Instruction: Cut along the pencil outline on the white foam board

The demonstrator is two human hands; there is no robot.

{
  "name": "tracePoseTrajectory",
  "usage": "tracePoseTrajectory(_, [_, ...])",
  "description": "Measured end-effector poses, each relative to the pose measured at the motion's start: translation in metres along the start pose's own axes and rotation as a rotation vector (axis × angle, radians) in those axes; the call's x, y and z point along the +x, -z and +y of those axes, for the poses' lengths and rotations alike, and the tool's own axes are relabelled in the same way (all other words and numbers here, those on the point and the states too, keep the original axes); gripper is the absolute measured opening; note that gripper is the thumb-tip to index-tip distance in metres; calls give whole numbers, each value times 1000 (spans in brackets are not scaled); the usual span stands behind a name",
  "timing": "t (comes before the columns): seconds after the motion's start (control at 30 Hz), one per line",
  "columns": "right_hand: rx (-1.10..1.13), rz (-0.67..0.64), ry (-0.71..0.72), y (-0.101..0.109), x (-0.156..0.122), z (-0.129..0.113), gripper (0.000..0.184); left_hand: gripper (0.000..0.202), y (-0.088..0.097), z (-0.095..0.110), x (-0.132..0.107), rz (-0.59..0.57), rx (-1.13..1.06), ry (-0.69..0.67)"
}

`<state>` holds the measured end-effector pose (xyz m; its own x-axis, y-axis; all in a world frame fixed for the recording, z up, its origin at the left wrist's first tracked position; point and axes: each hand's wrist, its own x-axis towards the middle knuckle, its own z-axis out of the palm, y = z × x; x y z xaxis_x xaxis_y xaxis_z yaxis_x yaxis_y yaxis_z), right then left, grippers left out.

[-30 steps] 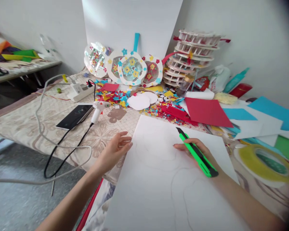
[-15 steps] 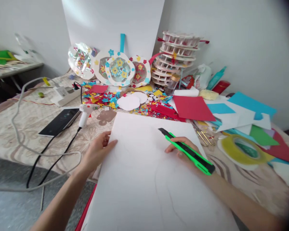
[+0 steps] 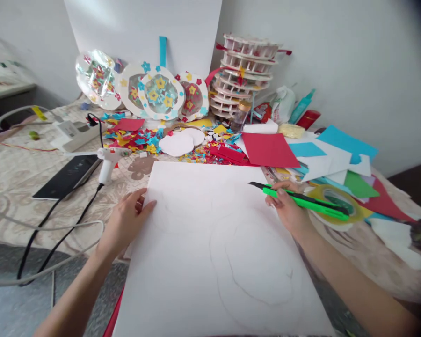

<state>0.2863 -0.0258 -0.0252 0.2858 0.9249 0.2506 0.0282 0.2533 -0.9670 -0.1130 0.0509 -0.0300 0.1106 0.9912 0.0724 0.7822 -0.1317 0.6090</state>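
Note:
A large white board (image 3: 182,262) extends from the table's front toward me, with faint curved pencil outlines on its right half. My left hand (image 3: 129,217) grips the board's left edge, thumb on top and fingers curled at the side. In my right hand (image 3: 287,208) is a green utility knife (image 3: 310,206) with a black blade. The knife is held above the board's upper right edge, its blade pointing left. Whether the blade tip touches the board I cannot tell.
A white glue gun (image 3: 107,164) and a black phone (image 3: 68,175) lie left of the board, among cables. Behind are paper scraps (image 3: 140,138), decorated flower-shaped rounds (image 3: 161,93) and a tiered white model (image 3: 245,75). Yellow tape (image 3: 324,192) and coloured paper (image 3: 270,150) are at right.
My right hand has moved right with the knife, which now lies closer to level. The view has shifted, showing more of the pencil outlines. My left hand stays at the board's left edge.

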Motion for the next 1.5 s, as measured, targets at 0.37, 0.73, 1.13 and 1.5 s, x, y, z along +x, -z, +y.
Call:
tracePoseTrajectory(0.37, [20,-27,-146,-2,-6,18,17,53,5,1,-11,15,-59,-55])
tracePoseTrajectory(0.73, [153,59,-84,9,-1,-16,22,53,13,32,-68,-46,-49,-290])
tracePoseTrajectory(1.13, [109,146,-94,35,-31,-10,16,25,17,22,-79,46,-99,-118])
tracePoseTrajectory(1.5, [76,158,-108,41,-47,3,21,38,17,-1,-94,40,-125,133])
